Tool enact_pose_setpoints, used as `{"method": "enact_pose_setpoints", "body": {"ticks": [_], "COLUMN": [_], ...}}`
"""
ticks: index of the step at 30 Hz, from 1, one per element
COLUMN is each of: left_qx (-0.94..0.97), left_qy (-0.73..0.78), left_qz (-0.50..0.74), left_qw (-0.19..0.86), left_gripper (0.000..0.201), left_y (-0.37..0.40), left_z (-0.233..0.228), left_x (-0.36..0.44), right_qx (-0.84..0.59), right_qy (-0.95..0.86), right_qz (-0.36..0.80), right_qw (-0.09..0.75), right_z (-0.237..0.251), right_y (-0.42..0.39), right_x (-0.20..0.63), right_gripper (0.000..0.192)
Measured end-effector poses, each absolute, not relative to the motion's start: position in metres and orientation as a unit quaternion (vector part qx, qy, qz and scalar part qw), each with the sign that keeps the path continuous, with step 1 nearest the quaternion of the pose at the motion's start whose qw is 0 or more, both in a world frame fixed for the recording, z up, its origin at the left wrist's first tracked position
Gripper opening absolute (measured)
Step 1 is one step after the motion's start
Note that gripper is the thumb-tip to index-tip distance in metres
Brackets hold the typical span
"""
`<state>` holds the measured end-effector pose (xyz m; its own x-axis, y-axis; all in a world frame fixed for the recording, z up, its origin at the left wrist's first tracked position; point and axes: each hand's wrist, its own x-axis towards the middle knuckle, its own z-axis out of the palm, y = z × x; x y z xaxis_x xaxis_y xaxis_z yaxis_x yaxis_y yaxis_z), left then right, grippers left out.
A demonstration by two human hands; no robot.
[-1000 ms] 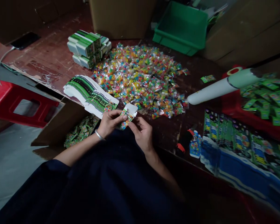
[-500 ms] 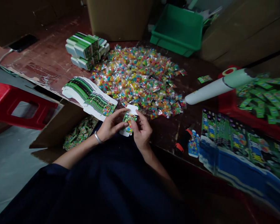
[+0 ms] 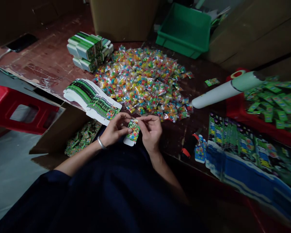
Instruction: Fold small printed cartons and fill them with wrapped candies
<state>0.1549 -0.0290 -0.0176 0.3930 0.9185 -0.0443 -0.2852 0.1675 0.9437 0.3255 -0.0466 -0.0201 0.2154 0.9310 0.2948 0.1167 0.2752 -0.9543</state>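
Observation:
A small green printed candy box [image 3: 133, 131] is held in front of my body, its white flap hanging at the lower end. My left hand [image 3: 115, 130] grips its left side, thumb on the printed face. At the upper end, my right hand [image 3: 150, 131] pinches the box's top edge between thumb and fingers; the top flap is no longer visible there. Just beyond my hands lies a heap of clear bags of coloured candy [image 3: 145, 84]. Left of it, flat green cartons [image 3: 94, 100] are fanned out in an overlapping row.
Bundled cartons [image 3: 87, 50] are stacked behind the fan. A green tray [image 3: 184, 32] stands at the back. To the right are a white roll [image 3: 223, 90], a cutter with orange parts [image 3: 190, 147], a blue box [image 3: 200, 150] and printed sheets [image 3: 252, 152]. An open cardboard box [image 3: 55, 129] holds green packets.
The white top flap, upright before, has gone out of sight at the box's upper end. My right hand has shifted up to that end; my left hand keeps its grip.

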Motion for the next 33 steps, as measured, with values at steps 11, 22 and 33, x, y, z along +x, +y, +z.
{"method": "enact_pose_setpoints", "body": {"ticks": [11,22,33], "left_qx": [0.586,0.603,0.531], "left_qy": [0.351,0.340,0.397], "left_qz": [0.411,0.407,0.376], "left_qw": [0.603,0.596,0.647], "left_gripper": [0.042,0.046,0.038], "left_y": [-0.032,-0.032,-0.028], "left_z": [-0.014,-0.012,-0.020], "left_x": [0.146,0.146,0.141], "right_qx": [-0.519,-0.492,-0.559], "right_qy": [-0.512,-0.576,-0.627], "right_qz": [0.484,0.421,0.342], "right_qw": [0.484,0.499,0.422], "right_z": [-0.002,0.000,-0.020], "right_y": [-0.031,-0.035,-0.048], "right_x": [0.345,0.345,0.371], "right_gripper": [0.020,0.018,0.024]}}
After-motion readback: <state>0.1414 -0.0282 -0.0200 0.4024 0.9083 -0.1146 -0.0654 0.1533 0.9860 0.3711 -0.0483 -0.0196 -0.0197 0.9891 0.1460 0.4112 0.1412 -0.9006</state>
